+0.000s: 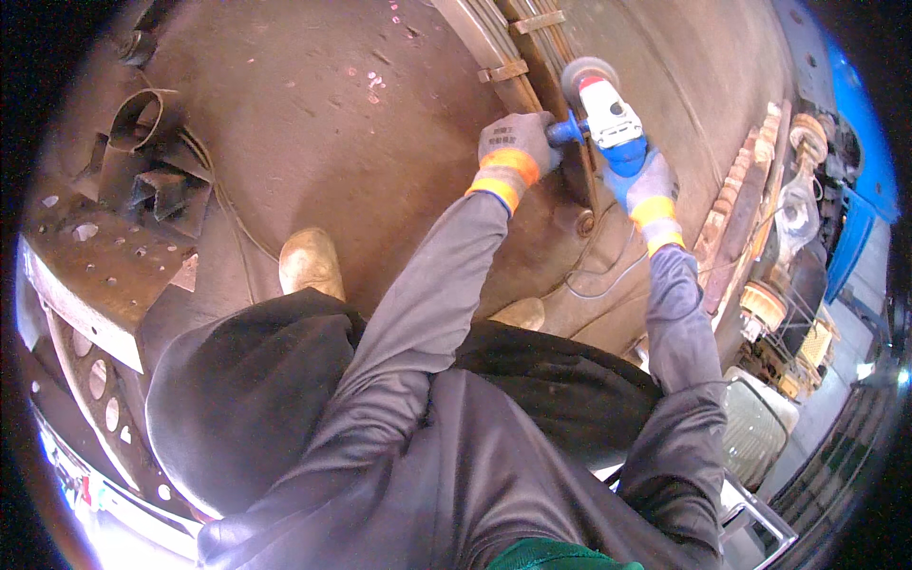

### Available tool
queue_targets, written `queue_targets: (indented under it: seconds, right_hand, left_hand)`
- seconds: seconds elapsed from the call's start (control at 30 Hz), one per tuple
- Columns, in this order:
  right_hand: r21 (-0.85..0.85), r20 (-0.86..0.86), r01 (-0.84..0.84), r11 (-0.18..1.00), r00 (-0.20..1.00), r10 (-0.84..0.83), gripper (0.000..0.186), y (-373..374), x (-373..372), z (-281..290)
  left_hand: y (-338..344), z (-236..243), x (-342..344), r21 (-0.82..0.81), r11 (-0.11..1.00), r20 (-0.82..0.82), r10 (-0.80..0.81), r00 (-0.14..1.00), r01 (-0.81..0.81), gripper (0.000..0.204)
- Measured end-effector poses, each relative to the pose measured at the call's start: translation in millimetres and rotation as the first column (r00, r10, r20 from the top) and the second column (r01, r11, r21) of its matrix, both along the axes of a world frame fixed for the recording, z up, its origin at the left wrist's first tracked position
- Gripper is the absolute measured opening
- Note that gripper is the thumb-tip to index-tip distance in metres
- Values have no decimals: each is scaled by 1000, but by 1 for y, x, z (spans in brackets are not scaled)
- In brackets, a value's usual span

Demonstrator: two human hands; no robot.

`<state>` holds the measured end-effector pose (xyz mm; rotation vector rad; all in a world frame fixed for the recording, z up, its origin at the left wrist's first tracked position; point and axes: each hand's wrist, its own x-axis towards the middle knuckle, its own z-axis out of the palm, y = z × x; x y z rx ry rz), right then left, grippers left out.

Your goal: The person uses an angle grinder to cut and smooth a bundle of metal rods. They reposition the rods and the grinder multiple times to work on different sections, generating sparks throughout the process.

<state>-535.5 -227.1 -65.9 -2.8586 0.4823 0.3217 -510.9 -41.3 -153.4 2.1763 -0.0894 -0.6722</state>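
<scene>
An angle grinder with a blue body, a white and red head and a round disc is held out in front of me, at the upper middle right. My left hand, in a grey glove with an orange and yellow cuff, is closed round its blue side handle. Round the blue rear body wraps my right hand, gloved the same way. The disc sits beside a stack of long metal leaf springs bound with clips. I cannot tell whether the disc touches the metal or spins.
A thin cable runs over the brown floor near my right forearm. To the left stand a rusty perforated metal beam and a short pipe piece. Rusty shafts, an axle-like part and a blue panel lie along the right.
</scene>
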Motion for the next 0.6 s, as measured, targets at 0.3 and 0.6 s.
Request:
queue_targets:
  seconds: [0.3,0.6]
  right_hand:
    - [-21,-56,-39,999,998,38,53,-20,-2,-18]
    - [127,24,-39,991,999,36,52,-17,22,-26]
  left_hand:
    - [3,9,-4,28,999,-75,-29,997,31,29]
    - [10,6,17,54,998,3,23,1000,-23,30]
